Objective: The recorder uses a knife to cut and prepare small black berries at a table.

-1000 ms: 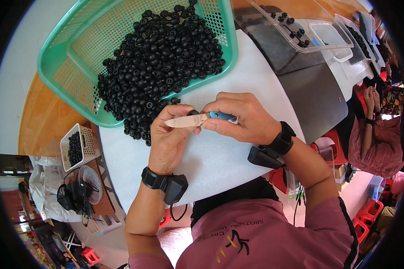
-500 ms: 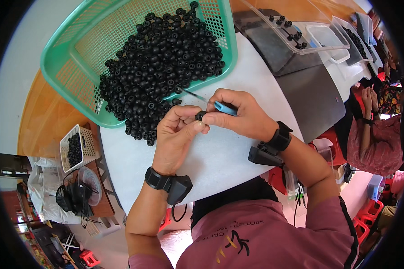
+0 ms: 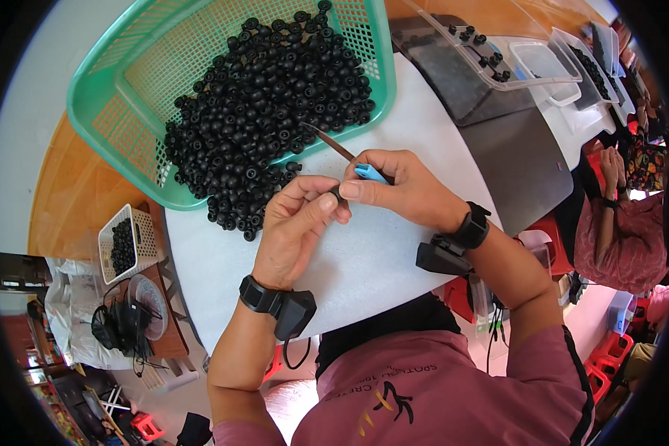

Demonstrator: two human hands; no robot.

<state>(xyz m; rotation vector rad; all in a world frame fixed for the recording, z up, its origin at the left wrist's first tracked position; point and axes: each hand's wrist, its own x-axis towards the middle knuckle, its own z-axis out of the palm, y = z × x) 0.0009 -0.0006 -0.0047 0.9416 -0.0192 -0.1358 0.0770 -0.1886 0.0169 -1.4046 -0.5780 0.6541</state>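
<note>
Over the white work surface (image 3: 372, 260), my left hand (image 3: 290, 227) pinches a small black rounded part (image 3: 336, 193) between thumb and fingers. My right hand (image 3: 420, 192) is closed round the blue handle of a slim knife (image 3: 369, 173), its pointed blade aimed up and left toward the pile. The right thumb meets the black part, and fingers partly cover it. Just beyond both hands, a heap of similar black parts (image 3: 275, 97) fills the tilted green plastic basket (image 3: 388, 74) and spills over its near side onto the white surface.
A clear plastic bin (image 3: 498, 82) with some black parts stands at the right. At the left sits a small white basket (image 3: 149, 245) of black parts, near a black cabled device (image 3: 111, 327). Another person (image 3: 621, 238) sits at far right.
The knife has turned in my right hand; its blade now shows broadside and points higher. The black part is more covered by my fingers. Both hands stay nearly in place.
</note>
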